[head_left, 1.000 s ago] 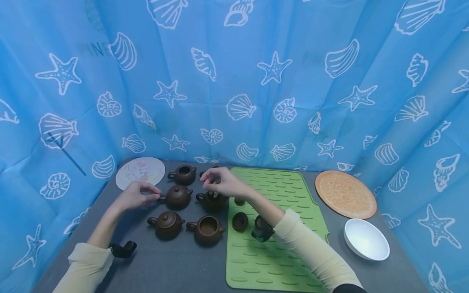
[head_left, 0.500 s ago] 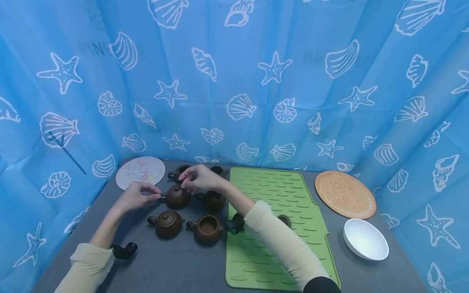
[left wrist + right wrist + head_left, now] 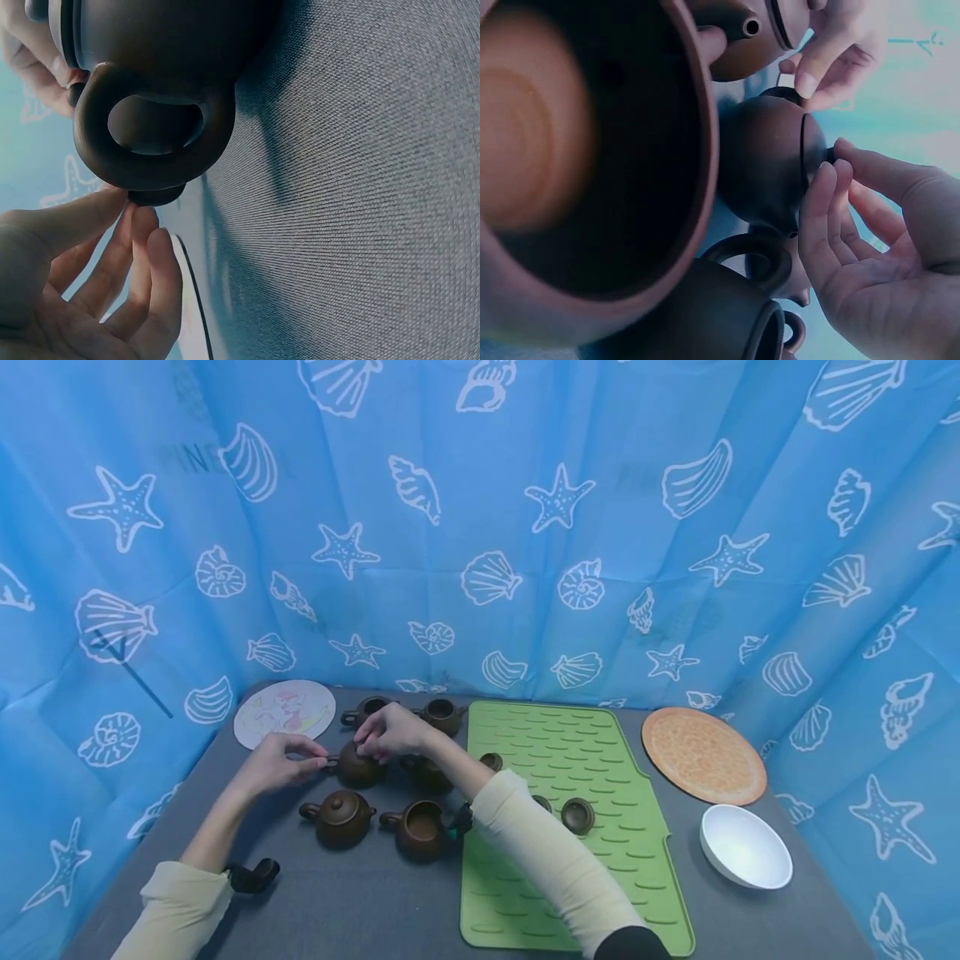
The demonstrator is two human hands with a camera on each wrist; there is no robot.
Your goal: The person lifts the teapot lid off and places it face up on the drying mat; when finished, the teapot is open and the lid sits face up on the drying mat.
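Brown clay marks what we are working on: the small lidded brown clay teapot (image 3: 356, 766) in the middle row of the pots, toward the left half of the grey desk (image 3: 360, 902), well in from its near edge. Our right hand (image 3: 390, 732) sits directly over it, fingertips curled down onto the lid knob (image 3: 829, 155) and pinching it. Our left hand (image 3: 279, 760) comes in from the pot's left, fingers pinched at the loop handle (image 3: 150, 142); the left wrist view shows them touching its outer curve. The pot's handle-to-spout axis runs left to right along the desk, so each hand meets its nearer part.

Around it, the lidded brown teapot (image 3: 339, 817) nearer us keeps its lid, while the open brown teapot (image 3: 418, 829) beside that one is empty. Two open pots (image 3: 441, 714) stand toward the far edge. Loose brown lids (image 3: 577, 815) lie on the green ribbed silicone mat (image 3: 585, 760). At the right edge, the white bowl (image 3: 745, 847) holds nothing we can see.
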